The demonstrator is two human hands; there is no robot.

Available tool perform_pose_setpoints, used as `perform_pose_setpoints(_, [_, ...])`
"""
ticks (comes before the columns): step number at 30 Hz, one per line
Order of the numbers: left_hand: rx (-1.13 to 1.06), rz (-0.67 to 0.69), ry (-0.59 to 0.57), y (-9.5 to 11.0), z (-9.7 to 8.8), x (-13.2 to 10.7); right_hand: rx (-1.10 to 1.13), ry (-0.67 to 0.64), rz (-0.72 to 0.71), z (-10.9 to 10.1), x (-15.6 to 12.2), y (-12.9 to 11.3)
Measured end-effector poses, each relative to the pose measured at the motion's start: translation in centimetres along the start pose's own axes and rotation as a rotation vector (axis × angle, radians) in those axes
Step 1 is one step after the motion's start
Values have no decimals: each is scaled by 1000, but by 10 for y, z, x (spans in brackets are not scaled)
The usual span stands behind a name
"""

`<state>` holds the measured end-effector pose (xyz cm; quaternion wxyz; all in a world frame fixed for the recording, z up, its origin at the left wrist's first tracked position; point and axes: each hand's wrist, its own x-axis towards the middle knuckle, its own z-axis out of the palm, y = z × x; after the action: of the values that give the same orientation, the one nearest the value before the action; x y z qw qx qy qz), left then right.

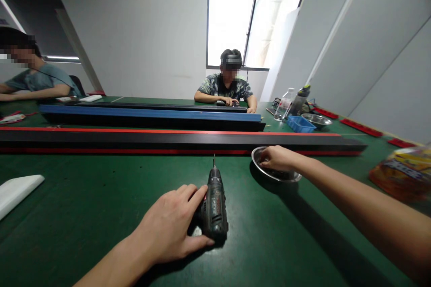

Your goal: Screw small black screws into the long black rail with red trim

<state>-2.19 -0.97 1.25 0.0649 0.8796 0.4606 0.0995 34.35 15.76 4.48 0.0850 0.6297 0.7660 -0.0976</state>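
Note:
My left hand (171, 219) grips a black cordless drill (216, 206) that lies on its side on the green table, its thin bit pointing away from me. The fingers rest along the drill's left side and the thumb is at its rear. My right hand (278, 158) reaches into a shiny metal bowl (292, 178), fingertips bent together among small dark pieces too small to name. Whatever the fingertips pinch is hidden. Just beyond the drill bit and bowl lies a long black bar with red edges (168, 141).
Farther back lie long blue and black bars (151, 114). At right are a blue basket (301, 124), another metal bowl (317, 120), bottles (284, 105) and a yellow-orange packet (402, 172). A white block (20, 193) lies left. One person (229, 85) sits opposite, another (40, 76) at left.

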Motion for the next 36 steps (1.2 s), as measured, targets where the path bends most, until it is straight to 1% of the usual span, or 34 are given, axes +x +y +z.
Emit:
perform_pose_setpoints(2, [-10,0,1,1,0,0,2,14,-17,5,2,1])
perform_pose_setpoints(4, [-14,-2,0,2,0,0,21,8,-10,5,4,2])
perform_pose_setpoints(8, [-9,-5,-3,2,1,-1,108,-21,27,-7,6,4])
perform_pose_setpoints(10, [-9,-3,-1,1,2,-1,105,16,20,-15,6,3])
perform_pose_setpoints(13, [-11,3,5,0,2,-1,43,104,12,-22,6,3])
perform_pose_setpoints(19, [-16,-4,-4,0,2,-1,-4,137,19,-25,7,-1])
perform_pose_setpoints(21, [-15,-2,-1,0,1,-1,-33,124,40,-26,6,-4])
perform_pose_setpoints(24, [-17,-9,-2,0,1,-1,-101,48,84,-25,5,-7])
perform_pose_setpoints(26, [-20,-11,-3,0,2,-1,-121,36,95,-25,4,-7])
perform_pose_setpoints(28, [-21,-11,-1,0,2,-1,-133,80,90,-26,3,-9])
perform_pose_setpoints(31, [-24,-8,-1,0,2,-1,-106,193,35,-29,1,-18])
perform_pose_setpoints(33, [-26,-5,-3,0,2,-1,7,281,-30,-29,1,-32])
perform_pose_setpoints(36, [-25,-3,-4,0,0,-1,236,397,-124,-26,4,-64])
